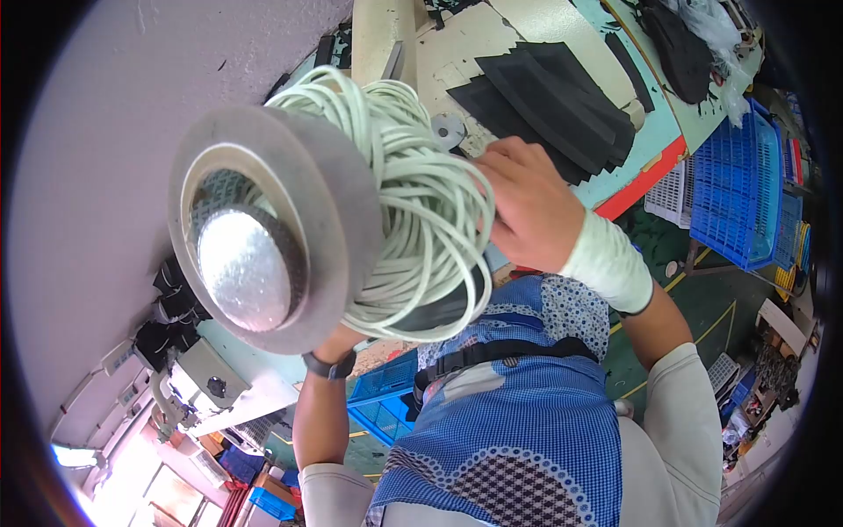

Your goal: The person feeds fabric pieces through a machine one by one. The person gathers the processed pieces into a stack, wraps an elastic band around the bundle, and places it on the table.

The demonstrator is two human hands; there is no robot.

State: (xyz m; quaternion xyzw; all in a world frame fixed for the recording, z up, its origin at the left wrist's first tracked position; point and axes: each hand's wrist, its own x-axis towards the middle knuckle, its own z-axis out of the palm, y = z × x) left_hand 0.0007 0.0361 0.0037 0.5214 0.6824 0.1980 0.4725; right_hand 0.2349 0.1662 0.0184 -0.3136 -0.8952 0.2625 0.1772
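A large tangled coil of pale green-white cord (pixel 430 228) hangs close in front of me, beside a round grey ring (pixel 338 202) with a shiny metal dome (pixel 241 268) at its centre. My right hand (pixel 531 206), with a white wrap on its wrist, is just right of the coil. Its fingers are curled closed, and their tips are hidden behind the cord. My left hand (pixel 338 342) is mostly covered by the ring and coil; only the part by the dark watch (pixel 330 364) shows. What its fingers do is hidden.
A stack of black curved sheet pieces (pixel 553 110) lies on the worktable (pixel 650 123) beyond my right hand. Blue plastic crates (pixel 736 189) stand at the right. Another blue crate (pixel 386 400) is below the table near my left arm. A white sewing machine (pixel 206 378) sits at the left.
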